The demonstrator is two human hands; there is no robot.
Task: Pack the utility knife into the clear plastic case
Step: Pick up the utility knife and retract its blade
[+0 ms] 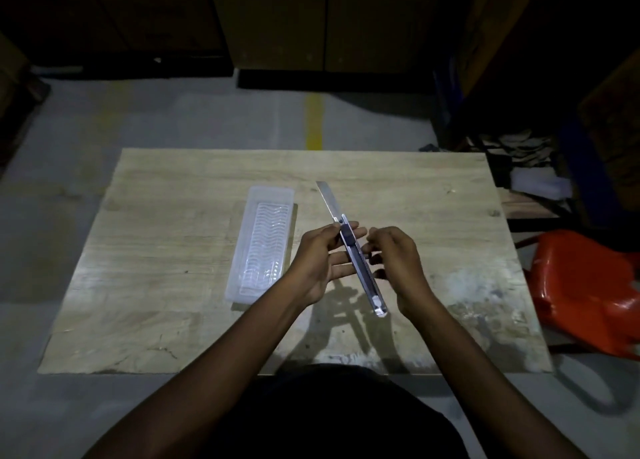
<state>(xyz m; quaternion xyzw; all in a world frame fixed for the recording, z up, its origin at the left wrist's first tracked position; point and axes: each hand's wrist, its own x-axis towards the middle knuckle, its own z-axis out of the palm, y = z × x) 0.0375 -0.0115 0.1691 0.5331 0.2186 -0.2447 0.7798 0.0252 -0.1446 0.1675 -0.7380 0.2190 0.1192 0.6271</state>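
A slim silver utility knife with its long blade extended points away from me above the table's middle. My left hand holds it from the left, thumb near the dark slider. My right hand grips the handle from the right with curled fingers. The clear plastic case, long and ribbed inside, lies flat on the wooden table to the left of my hands, apart from them. I cannot tell whether its lid is on.
An orange plastic chair stands beside the table's right edge. Dark shelving with clutter is at the far right. Grey floor with a yellow line lies beyond the table; dark cabinets stand behind.
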